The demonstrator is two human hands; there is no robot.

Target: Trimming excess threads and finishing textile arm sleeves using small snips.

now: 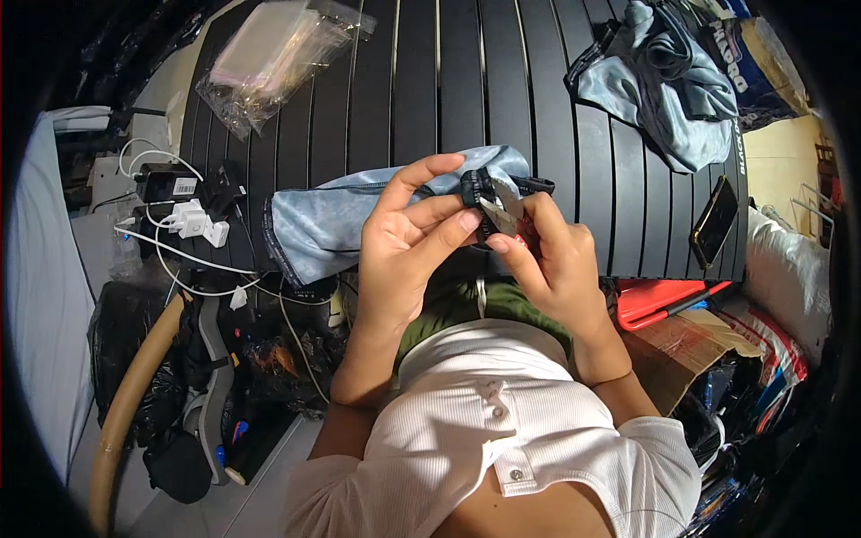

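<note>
A light blue, mottled garment (316,224) with dark edging is spread along the near side of the black slatted table (395,99). My left hand (399,242) pinches a bunched piece of its dark trim (472,186) between thumb and fingers, with the index finger lifted. Closed around a small pair of metal thread snips (504,215) is my right hand (563,255). The pointed blades meet the dark trim close to my left thumb tip. Fingers hide the snips' handle, and whether a thread lies between the blades is too small to tell.
Another blue garment (668,99) lies crumpled at the far right, with a phone (714,222) at the right edge. Clear plastic packets (269,54) sit far left. White chargers (193,220) and cables crowd the left edge. A cardboard box (686,354) stands below right.
</note>
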